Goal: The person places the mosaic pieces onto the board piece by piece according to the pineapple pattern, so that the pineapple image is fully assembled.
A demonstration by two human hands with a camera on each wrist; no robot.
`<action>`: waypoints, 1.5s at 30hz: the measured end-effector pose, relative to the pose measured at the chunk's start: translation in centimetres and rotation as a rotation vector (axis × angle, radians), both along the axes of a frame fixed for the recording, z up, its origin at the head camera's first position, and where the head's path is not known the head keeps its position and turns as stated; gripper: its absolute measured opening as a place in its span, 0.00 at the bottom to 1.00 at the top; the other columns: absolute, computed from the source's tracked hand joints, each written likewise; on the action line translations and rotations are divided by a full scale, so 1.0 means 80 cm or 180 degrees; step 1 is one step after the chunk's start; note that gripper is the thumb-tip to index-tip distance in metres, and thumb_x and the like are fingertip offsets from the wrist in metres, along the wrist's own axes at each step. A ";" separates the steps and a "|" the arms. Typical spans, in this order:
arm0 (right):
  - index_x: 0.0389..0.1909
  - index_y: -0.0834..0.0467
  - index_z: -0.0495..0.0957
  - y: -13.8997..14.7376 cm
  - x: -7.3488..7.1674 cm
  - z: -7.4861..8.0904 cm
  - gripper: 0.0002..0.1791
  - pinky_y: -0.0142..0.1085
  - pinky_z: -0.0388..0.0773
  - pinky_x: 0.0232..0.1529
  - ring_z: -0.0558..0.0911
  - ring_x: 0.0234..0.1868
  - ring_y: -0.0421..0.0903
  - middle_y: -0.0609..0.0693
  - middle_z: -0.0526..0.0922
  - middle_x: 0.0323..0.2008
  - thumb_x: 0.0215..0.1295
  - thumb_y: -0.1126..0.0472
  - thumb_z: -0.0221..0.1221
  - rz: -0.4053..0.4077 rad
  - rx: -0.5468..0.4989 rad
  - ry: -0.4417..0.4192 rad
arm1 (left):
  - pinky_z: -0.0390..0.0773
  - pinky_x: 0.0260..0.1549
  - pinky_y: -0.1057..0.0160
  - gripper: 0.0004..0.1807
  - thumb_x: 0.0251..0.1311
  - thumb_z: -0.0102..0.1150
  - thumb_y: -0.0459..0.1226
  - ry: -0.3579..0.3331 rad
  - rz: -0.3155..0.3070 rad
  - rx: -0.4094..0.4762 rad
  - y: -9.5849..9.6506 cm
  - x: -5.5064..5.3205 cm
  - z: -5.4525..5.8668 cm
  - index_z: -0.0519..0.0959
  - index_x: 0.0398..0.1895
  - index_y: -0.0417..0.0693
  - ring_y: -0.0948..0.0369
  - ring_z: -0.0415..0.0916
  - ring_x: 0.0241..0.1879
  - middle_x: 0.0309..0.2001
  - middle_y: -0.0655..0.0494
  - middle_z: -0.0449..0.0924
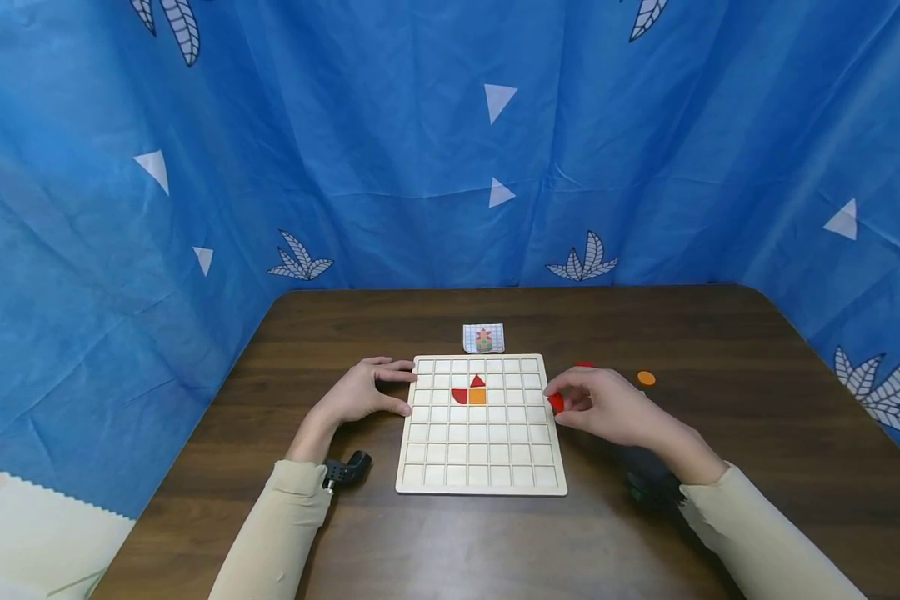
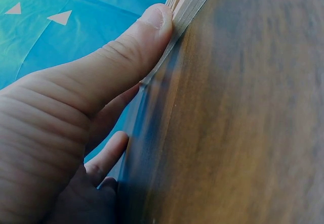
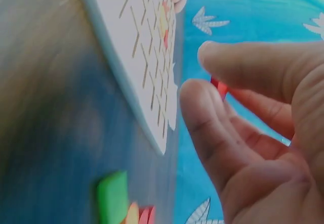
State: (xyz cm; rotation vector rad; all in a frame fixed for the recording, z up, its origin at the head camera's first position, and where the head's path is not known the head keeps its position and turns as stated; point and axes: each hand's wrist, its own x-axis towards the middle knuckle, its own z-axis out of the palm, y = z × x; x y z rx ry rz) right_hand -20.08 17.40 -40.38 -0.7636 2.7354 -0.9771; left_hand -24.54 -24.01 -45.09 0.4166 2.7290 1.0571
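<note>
I have the right hand [image 1: 603, 408] pinching a red piece [image 1: 556, 403] between thumb and fingers; the left hand [image 1: 356, 393], fingers and thumb apart, touches the board [image 1: 478, 454].

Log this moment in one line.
left grip: at board edge; right grip: pinching red piece; on board: red triangle, orange square, red quarter-circle

Pale gridded board [image 1: 478, 476] on brown counter [image 1: 450, 550], bearing red triangle [image 1: 477, 381] above orange square [image 1: 477, 396], with red quarter-disc [image 1: 460, 396] beside the square. Left hand [image 1: 360, 392] at left edge; right hand [image 1: 607, 405], pinching red piece [image 1: 557, 403], at right edge. Beyond: small printed card [image 1: 483, 339].
</note>
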 end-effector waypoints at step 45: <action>0.43 0.55 0.89 -0.127 -0.049 -0.024 0.13 0.37 0.77 0.40 0.76 0.37 0.45 0.46 0.83 0.34 0.57 0.60 0.76 -0.0369 0.0379 -0.0204 | 0.56 0.77 0.39 0.33 0.47 0.81 0.52 0.0022 -0.0074 -0.0012 -0.004 -0.006 -0.003 0.85 0.60 0.61 0.47 0.52 0.80 0.71 0.64 0.76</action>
